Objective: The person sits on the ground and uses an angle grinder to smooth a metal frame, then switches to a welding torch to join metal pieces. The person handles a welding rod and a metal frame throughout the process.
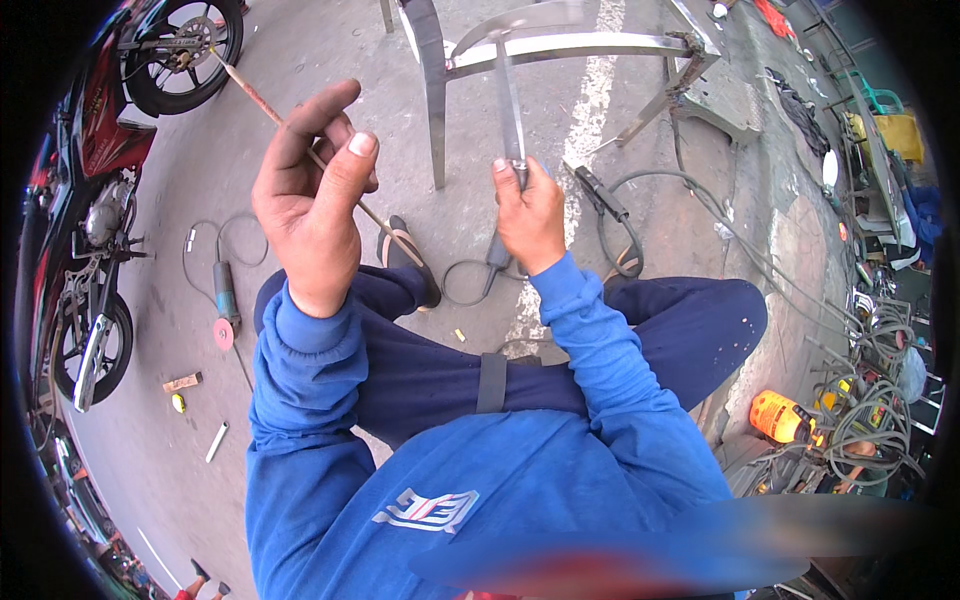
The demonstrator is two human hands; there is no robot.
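Note:
My left hand [318,190] is raised, its fingers curled and its thumb bent, with a thin brownish rod [257,100] held among them. The rod slants from a pale tip at upper left down behind the hand toward my foot. My right hand [530,213] is closed around the lower end of a narrow grey metal bar [508,100], thumb along it. The bar's upper end overlaps a welded-looking metal frame [590,45] with legs and a curved piece [515,25]. I cannot tell whether the bar is joined to it. Below this hand is a dark corded handle [497,255], partly hidden.
An angle grinder [226,295] with a pinkish disc lies on the floor at left, near a red motorcycle [105,150]. A clamp-like welding holder [600,193] with a cable [720,220] lies at right. An orange container [780,416] stands beside coiled cables [885,400].

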